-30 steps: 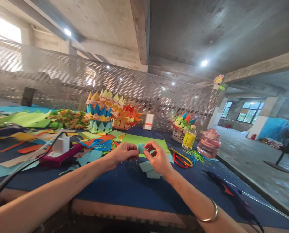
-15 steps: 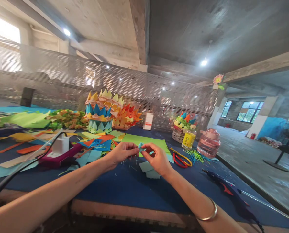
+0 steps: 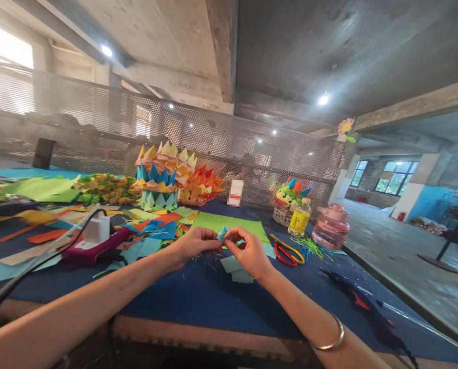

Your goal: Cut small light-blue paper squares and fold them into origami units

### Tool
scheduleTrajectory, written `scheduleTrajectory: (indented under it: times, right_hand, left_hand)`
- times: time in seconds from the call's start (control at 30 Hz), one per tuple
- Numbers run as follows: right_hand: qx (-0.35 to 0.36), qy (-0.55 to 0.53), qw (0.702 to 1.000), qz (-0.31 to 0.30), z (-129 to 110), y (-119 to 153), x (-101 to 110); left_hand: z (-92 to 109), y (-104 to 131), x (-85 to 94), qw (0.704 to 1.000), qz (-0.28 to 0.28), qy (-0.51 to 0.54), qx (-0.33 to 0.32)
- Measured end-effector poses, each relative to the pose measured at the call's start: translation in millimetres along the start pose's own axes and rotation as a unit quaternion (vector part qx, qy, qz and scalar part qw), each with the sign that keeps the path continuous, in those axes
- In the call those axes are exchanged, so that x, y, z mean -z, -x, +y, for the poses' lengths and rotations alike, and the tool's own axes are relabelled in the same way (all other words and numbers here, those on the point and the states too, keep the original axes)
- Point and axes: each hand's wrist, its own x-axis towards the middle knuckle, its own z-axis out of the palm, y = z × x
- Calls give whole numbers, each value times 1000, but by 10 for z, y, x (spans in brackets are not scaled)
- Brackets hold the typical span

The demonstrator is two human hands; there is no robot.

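Observation:
A small folded piece of light blue paper (image 3: 222, 234) is pinched between the fingertips of both hands, above the dark blue table mat. My left hand (image 3: 198, 243) grips it from the left, and my right hand (image 3: 247, 250) from the right. Pale blue-green paper pieces (image 3: 236, 268) lie on the mat below my right hand. Behind the hands is a green sheet (image 3: 232, 222). Red and yellow-handled scissors (image 3: 288, 251) rest just right of my right hand.
At the left are a purple power strip (image 3: 96, 246), cables and coloured paper scraps. Folded-paper crowns (image 3: 157, 179) stand behind. At the right are a yellow-labelled bottle (image 3: 300, 218), a pink jug (image 3: 331, 227) and a dark glue gun (image 3: 363, 297).
The folded blue paper has turned a little between the fingertips and shows more of its surface. The fingers of my left hand have shifted slightly.

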Motion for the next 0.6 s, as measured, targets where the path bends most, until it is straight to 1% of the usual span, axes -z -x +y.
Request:
scheduleTrajectory:
  times: [0.23, 0.4, 0.6]
  right_hand:
    - [19, 10, 1000, -11, -23, -1, 0]
    - [34, 25, 999, -14, -31, 2, 4]
    - [51, 31, 998, -3, -65, 3, 15]
  left_hand:
    - [-11, -4, 14, 998, 0, 49, 34]
    - [-9, 9, 26, 998, -4, 57, 42]
    - [-4, 14, 28, 996, -14, 71, 50]
